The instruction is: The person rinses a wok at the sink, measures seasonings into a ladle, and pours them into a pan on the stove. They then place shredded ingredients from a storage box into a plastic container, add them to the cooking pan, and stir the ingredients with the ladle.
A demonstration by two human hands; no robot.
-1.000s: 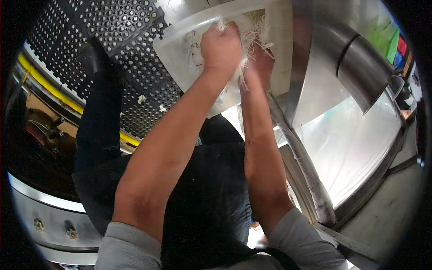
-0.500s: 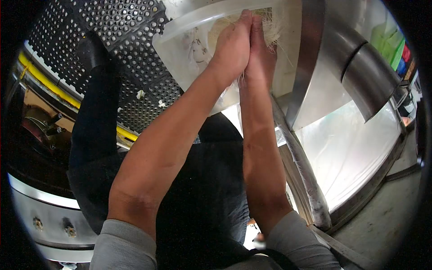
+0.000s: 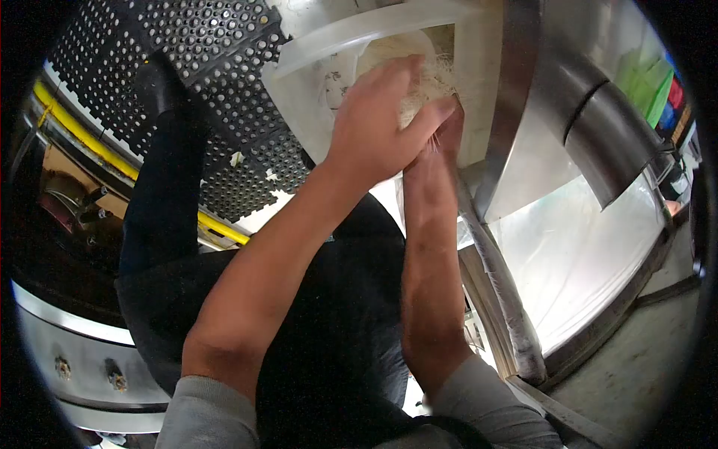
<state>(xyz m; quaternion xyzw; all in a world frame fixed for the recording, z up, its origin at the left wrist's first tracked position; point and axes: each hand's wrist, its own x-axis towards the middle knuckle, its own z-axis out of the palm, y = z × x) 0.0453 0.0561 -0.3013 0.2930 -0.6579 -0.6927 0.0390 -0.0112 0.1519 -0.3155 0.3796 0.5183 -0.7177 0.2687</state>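
My left hand [image 3: 378, 120] is over a whitish translucent bin [image 3: 303, 116], slightly blurred, its fingers stretched forward and its thumb apart. Under that thumb lies my right hand [image 3: 450, 135], curled, with its fingers mostly hidden. A few thin pale strands [image 3: 434, 142] poke out at the heel of the right palm. Beyond the hands, a tangle of fine pale strands, like thin noodles [image 3: 441, 73], lies in the bin. A round pale shape [image 3: 407, 46] shows behind it; I cannot tell whether it is a bowl.
Black perforated mats [image 3: 217, 45] cover the floor at upper left, with white scraps [image 3: 271, 175] on them. A yellow pipe [image 3: 90, 135] runs along the steel unit at left. To the right stand a steel panel [image 3: 512, 112], a metal cylinder [image 3: 617, 142] and plastic sheeting [image 3: 576, 254].
My hands were pressed together around the strands; now the left has come apart, spread its thumb and slid left and nearer me. The right hand has also drawn slightly nearer.
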